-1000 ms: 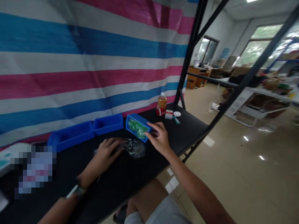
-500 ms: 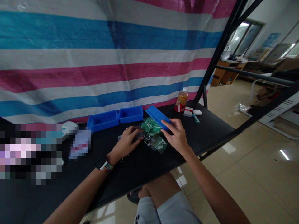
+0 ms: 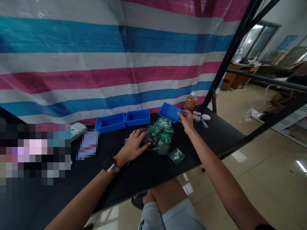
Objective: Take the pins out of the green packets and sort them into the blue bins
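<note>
My right hand [image 3: 187, 120] pinches the near right end of a shallow blue plastic tray [image 3: 169, 111], tilted so that its bare inside faces me. Below and left of the tray lies a heap of small green packets [image 3: 161, 130] in clear plastic. Thin shiny metal pieces [image 3: 155, 143] stick out along the heap's left side. My left hand [image 3: 134, 145] rests palm down at that side, fingers stretched and apart, over clear plastic that it partly hides. One separate green packet [image 3: 177, 156] lies closer to the table's front edge.
Two blue trays, a longer one [image 3: 110, 123] and a shorter one [image 3: 137, 118], stand by the striped sheet [image 3: 107, 76]. At right are a drink bottle [image 3: 190, 102], a small box [image 3: 196, 116] and a white oval object [image 3: 205, 117]. A black frame post [image 3: 226, 64] rises behind; the left side is pixelated.
The tray in my right hand has moved up and away, turning from underside to inside view. More green packets show in the heap, and one lies apart. My left hand stays beside the heap.
</note>
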A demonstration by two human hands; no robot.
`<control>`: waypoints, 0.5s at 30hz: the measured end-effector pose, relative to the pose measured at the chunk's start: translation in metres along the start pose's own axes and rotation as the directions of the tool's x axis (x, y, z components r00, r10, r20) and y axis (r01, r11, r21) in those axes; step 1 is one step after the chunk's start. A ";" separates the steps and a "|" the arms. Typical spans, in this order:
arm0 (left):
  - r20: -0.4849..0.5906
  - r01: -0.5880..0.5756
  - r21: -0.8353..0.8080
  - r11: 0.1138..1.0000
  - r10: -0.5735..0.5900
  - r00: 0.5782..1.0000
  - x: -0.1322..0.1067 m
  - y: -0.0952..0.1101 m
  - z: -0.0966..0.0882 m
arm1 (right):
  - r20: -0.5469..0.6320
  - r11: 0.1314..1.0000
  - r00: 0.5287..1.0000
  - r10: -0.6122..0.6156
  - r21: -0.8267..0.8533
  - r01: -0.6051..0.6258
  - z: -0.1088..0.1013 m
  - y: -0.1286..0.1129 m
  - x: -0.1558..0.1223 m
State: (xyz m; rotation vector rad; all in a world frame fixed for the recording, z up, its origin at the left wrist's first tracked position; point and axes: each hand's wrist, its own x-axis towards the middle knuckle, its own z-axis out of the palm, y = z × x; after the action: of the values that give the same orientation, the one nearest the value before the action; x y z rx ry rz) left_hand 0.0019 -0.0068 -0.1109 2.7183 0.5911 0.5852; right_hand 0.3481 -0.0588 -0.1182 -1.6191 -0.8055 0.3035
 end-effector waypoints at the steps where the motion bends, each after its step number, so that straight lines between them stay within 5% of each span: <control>1: -0.002 0.010 -0.006 1.000 -0.010 1.000 0.000 0.001 0.000 | -0.008 0.999 0.999 0.040 0.008 -0.040 0.005 0.000 0.008; 3: -0.006 0.023 -0.014 1.000 -0.023 1.000 0.000 0.001 -0.001 | -0.066 1.000 0.998 -0.018 0.023 0.019 0.011 -0.006 0.019; 5: -0.008 0.020 -0.019 1.000 -0.020 1.000 -0.001 0.001 -0.001 | -0.094 0.973 0.969 -0.231 0.009 0.233 0.011 -0.015 0.023; 8: -0.004 0.012 -0.018 1.000 -0.012 1.000 -0.001 0.000 0.000 | -0.037 0.839 0.838 -0.545 -0.043 0.543 0.007 -0.030 0.024; 10: 0.003 0.015 -0.010 1.000 -0.015 1.000 0.000 -0.001 0.001 | 0.001 0.778 0.780 -0.626 -0.066 0.624 0.007 -0.033 0.028; 12: 0.009 0.020 -0.003 1.000 -0.020 1.000 0.000 -0.001 0.001 | 0.020 0.798 0.799 -0.601 -0.036 0.602 0.012 -0.029 0.036; 15: 0.005 0.027 -0.006 1.000 -0.027 1.000 -0.001 0.001 0.000 | 0.081 0.897 0.893 -0.442 0.040 0.440 0.027 -0.012 0.053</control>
State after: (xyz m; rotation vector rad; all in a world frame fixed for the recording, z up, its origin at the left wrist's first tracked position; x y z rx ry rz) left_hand 0.0017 -0.0081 -0.1112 2.7009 0.6222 0.5719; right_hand 0.3663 -0.0036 -0.1002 -1.3617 -1.2073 0.0565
